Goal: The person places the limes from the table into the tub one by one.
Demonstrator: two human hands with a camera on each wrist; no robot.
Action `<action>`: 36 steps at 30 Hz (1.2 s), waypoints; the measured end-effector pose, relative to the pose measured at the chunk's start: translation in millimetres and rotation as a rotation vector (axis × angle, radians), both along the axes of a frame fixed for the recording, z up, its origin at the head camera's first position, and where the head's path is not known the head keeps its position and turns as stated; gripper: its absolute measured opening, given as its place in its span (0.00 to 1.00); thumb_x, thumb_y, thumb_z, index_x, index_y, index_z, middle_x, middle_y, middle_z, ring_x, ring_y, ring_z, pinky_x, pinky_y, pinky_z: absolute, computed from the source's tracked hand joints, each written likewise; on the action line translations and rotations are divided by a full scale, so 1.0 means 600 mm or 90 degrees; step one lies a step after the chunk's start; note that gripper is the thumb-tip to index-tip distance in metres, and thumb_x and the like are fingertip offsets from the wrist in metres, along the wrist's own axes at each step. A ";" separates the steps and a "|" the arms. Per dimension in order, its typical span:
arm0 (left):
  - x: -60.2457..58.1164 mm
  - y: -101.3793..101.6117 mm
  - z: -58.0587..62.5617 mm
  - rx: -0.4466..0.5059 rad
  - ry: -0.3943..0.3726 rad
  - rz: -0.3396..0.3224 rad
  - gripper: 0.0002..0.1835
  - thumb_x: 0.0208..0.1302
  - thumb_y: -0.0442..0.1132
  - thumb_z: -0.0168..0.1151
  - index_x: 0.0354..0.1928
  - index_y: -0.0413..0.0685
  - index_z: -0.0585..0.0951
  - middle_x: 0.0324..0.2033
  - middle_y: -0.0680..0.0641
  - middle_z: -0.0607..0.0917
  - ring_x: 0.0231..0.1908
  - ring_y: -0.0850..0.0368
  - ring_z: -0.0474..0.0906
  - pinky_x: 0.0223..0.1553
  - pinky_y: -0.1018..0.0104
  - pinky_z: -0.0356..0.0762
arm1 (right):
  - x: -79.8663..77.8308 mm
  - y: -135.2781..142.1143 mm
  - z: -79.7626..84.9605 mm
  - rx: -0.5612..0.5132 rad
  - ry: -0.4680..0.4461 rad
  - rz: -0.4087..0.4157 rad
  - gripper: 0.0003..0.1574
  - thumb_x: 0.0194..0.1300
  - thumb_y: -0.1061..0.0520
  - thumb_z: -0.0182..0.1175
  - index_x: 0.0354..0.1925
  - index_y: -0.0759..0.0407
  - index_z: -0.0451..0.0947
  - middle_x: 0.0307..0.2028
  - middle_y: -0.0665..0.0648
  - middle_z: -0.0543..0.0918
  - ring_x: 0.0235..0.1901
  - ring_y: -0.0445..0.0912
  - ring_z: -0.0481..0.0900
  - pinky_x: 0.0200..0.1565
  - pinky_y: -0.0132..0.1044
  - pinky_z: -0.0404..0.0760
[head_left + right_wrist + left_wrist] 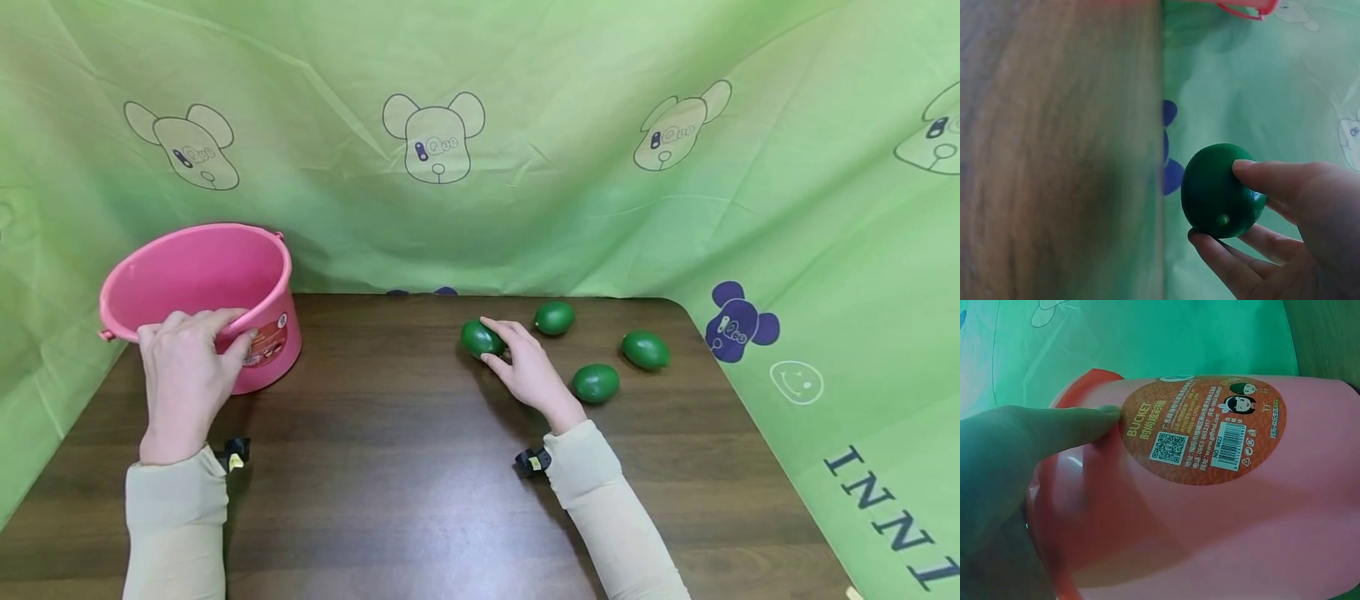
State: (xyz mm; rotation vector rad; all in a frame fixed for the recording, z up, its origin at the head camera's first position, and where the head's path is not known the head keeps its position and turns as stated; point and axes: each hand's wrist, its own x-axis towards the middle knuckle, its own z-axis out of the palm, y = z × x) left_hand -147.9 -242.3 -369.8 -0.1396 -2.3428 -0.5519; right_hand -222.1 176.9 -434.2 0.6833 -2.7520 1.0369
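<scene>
Lime [477, 338] is in the middle of the scene, toward the far edge of the table [360, 483], and we see the right hand [527, 372] pinching it between thumb and fingers. We cannot tell whether it touches the wood. In the right wrist view its small nub [1223, 220] faces the camera, so we look nearly along the long axis, which points back toward that wrist. To its right lie three other limes: the far one [555, 318] and the near one [596, 383] have their long axes roughly left to right, while the rightmost one [646, 350] slants from far left to near right. At the far left we find the left hand [186, 362] clamped on the rim of a pink bucket [206, 271], its thumb [1079, 424] against the outer wall, the tip at the label [1210, 434].
</scene>
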 end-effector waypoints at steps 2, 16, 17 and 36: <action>-0.001 0.000 -0.001 0.000 0.004 -0.003 0.18 0.54 0.31 0.79 0.48 0.37 0.88 0.33 0.34 0.87 0.34 0.37 0.73 0.40 0.40 0.55 | 0.000 0.004 0.002 -0.009 -0.004 -0.003 0.36 0.72 0.59 0.65 0.74 0.56 0.68 0.64 0.62 0.73 0.57 0.54 0.76 0.54 0.50 0.79; -0.003 0.012 0.006 0.007 0.019 -0.033 0.19 0.52 0.32 0.80 0.48 0.38 0.88 0.34 0.35 0.87 0.33 0.39 0.74 0.42 0.40 0.56 | -0.007 0.030 0.012 -0.095 0.002 0.007 0.36 0.71 0.60 0.66 0.73 0.56 0.69 0.62 0.61 0.73 0.57 0.52 0.76 0.55 0.49 0.80; -0.004 0.014 0.006 0.007 0.020 -0.036 0.19 0.52 0.32 0.80 0.48 0.38 0.88 0.34 0.35 0.87 0.33 0.40 0.74 0.41 0.40 0.56 | -0.007 0.030 0.013 -0.100 0.003 0.007 0.36 0.71 0.59 0.66 0.73 0.56 0.69 0.62 0.60 0.73 0.57 0.52 0.76 0.55 0.48 0.80; -0.008 0.044 0.018 0.001 0.026 -0.114 0.20 0.49 0.32 0.82 0.47 0.41 0.89 0.34 0.39 0.89 0.33 0.43 0.75 0.41 0.44 0.57 | -0.006 0.037 0.030 -0.182 -0.004 -0.020 0.36 0.70 0.60 0.67 0.73 0.56 0.69 0.59 0.64 0.70 0.53 0.57 0.78 0.53 0.52 0.81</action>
